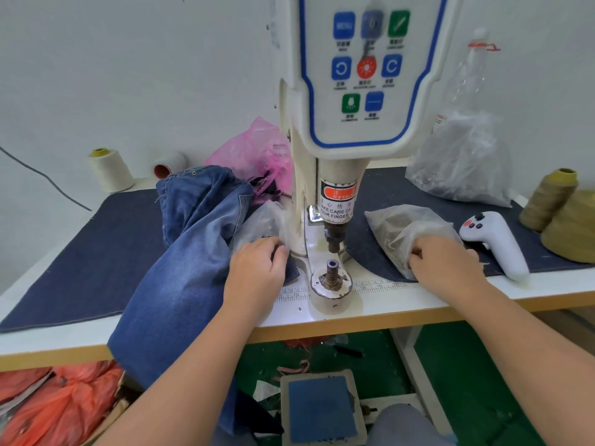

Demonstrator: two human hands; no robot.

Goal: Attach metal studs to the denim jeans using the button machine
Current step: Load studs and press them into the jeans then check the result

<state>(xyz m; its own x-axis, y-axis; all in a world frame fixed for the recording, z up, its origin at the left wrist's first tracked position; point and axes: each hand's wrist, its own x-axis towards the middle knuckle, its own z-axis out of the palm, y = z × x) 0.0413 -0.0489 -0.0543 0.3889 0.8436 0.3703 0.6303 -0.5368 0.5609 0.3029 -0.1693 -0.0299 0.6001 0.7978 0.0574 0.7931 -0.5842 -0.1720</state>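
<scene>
- Left hand (257, 268): fingers curled, grip seemingly on the edge of a small clear bag (262, 222) just left of the machine column; whether it pinches plastic or denim is hard to tell from this angle.
- Right hand (442, 262): fingers curled into the mouth of a clear bag of studs (404, 231), grip closed on the plastic; the bag lies on the worktop (370, 317).
- Between the two hands: button machine (338, 188), upper punch raised clear of the lower die post (331, 272); nothing sits on the post.
- Denim jeans (190, 259): under and left of the left hand, heaped on the worktop, one leg hanging over the front edge.
- Just right of the right hand: white handheld controller (495, 243) lying flat on the dark denim mat (80, 268).
- Farther right: olive thread cones (560, 214); behind them a large clear bag (463, 162) of small parts.
- Behind the jeans: pink plastic bag (254, 149), cream thread cone (111, 170).
- Below the worktop, near the person: foot pedal (322, 410).
</scene>
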